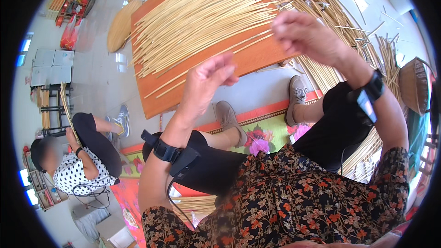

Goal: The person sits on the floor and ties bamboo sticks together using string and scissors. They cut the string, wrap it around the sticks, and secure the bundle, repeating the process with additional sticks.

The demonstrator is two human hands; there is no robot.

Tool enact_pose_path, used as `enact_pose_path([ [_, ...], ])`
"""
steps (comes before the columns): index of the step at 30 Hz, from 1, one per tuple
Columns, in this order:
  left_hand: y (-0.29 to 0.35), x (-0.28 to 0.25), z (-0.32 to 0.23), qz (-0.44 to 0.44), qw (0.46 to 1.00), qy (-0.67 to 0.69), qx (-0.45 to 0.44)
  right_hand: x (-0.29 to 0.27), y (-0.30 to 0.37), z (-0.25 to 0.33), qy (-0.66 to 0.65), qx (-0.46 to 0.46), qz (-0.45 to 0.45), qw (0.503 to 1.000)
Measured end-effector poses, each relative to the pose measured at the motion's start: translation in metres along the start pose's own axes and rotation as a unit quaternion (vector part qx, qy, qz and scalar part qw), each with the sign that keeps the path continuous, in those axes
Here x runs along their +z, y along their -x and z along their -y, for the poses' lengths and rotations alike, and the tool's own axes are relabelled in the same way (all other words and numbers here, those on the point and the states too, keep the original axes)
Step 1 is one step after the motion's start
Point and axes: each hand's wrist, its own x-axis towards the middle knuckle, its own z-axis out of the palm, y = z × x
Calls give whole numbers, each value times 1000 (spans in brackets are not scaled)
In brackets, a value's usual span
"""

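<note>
Over the front edge of a low orange-brown board (262, 56), both my hands are raised and apart. My left hand (206, 81) has its fingers curled in toward the thumb; whether anything thin is between them I cannot make out. Higher and to the right, my right hand (308, 34) is also curled, its fingertips slightly blurred, and what they hold, if anything, does not show. A wide layer of pale straw-coloured stalks (197, 30) lies side by side across the board beyond my hands. Two or three separate stalks lie along its near side.
More stalks (340, 16) are heaped on the floor at the right, near a woven basket (413, 85). A flat tan broom-like fan (125, 26) lies left of the board. Another person (85, 165) sits at the left with long stalks. Under my feet is a floral mat (271, 133).
</note>
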Motion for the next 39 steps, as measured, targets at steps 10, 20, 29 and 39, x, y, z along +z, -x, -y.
enact_pose_path([
  [10, -61, 17, -31, 3, 985, 142, 96, 44, -50, 1, -79, 47, 55, 994],
  [20, -74, -111, -34, -155, 923, 301, 184, -7, -59, 1, 247, 79, 20, 966],
  [29, -18, -244, -1, -461, 798, 341, 186, -142, -24, -44, 376, 150, -165, 899],
  [39, -56, -75, -1, -8, 984, 179, -20, 32, -83, -23, 362, 1, 16, 932],
])
